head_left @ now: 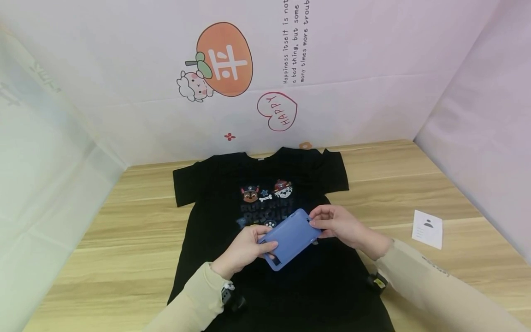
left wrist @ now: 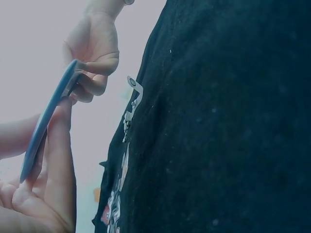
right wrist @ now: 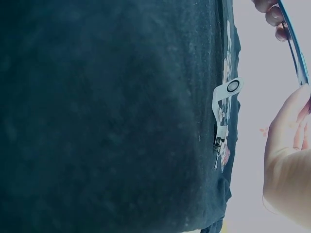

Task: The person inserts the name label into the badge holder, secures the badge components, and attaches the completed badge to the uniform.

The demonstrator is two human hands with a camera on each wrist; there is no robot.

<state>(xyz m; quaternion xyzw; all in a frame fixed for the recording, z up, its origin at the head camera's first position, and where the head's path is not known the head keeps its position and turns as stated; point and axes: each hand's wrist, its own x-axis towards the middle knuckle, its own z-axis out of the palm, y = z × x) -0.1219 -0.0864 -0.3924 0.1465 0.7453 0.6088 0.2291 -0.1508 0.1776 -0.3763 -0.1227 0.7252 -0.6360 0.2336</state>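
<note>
- The wooden table (head_left: 116, 240) shows on the left side and carries everything; its bare part lies beside the shirt.
- The black T-shirt (head_left: 298, 295) lies flat, its collar to the far side and short sleeves spread, so its printed dog faces look upward; I suppose it serves as a soft ground.
- The left hand (head_left: 244, 249) grips the lower-left end of the blue holder, thumb over the upper face and fingers behind, probably to support it firmly.
- The blue holder (head_left: 292, 236) is tilted between both hands, raised above the shirt and not touching it, perhaps so that its edges are easy to reach.
- A clip (right wrist: 226, 90) shows near the holder; whether it is attached, I cannot tell.
- The right hand (head_left: 338, 224) pinches the upper-right end, seemingly to steady it.
- The white card (head_left: 427, 229) lies on the wood beyond the right hand, its portrait icon upward, well apart from the holder.
</note>
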